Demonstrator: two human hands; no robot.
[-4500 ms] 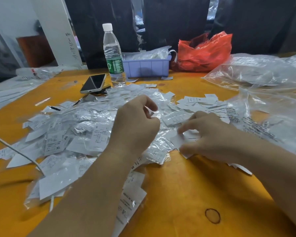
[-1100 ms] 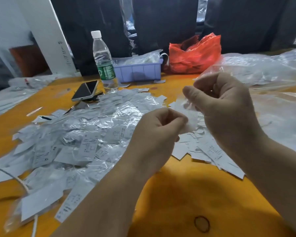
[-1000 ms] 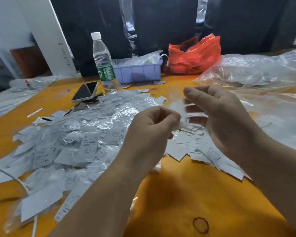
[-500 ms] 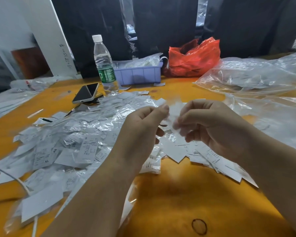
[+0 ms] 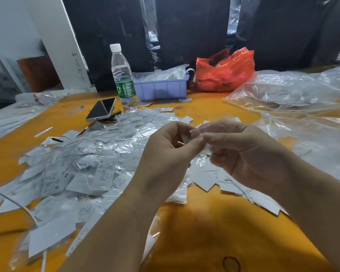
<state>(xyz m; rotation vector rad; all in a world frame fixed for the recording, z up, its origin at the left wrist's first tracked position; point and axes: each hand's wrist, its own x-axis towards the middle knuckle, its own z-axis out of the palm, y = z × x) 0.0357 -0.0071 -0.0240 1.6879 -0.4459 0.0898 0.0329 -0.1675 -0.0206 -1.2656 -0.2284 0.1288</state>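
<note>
Grip of left hand (image 5: 165, 156) and right hand (image 5: 249, 154) alike pinches what seems a clear sleeve (image 5: 211, 127); slide the tag (image 5: 186, 138) straight, lightly.

"XL" and "XS" are printed on small white paper size tags (image 5: 55, 182) lying near the left edge of the orange tabletop (image 5: 204, 232); other print cannot be read.

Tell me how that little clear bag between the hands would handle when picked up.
The little clear bag probably flops: it looks like thin see-through film, pinched by the left hand and right hand. It seems very light. Glossy like those in the pile, it is likely slippery and easily blown about.
</note>
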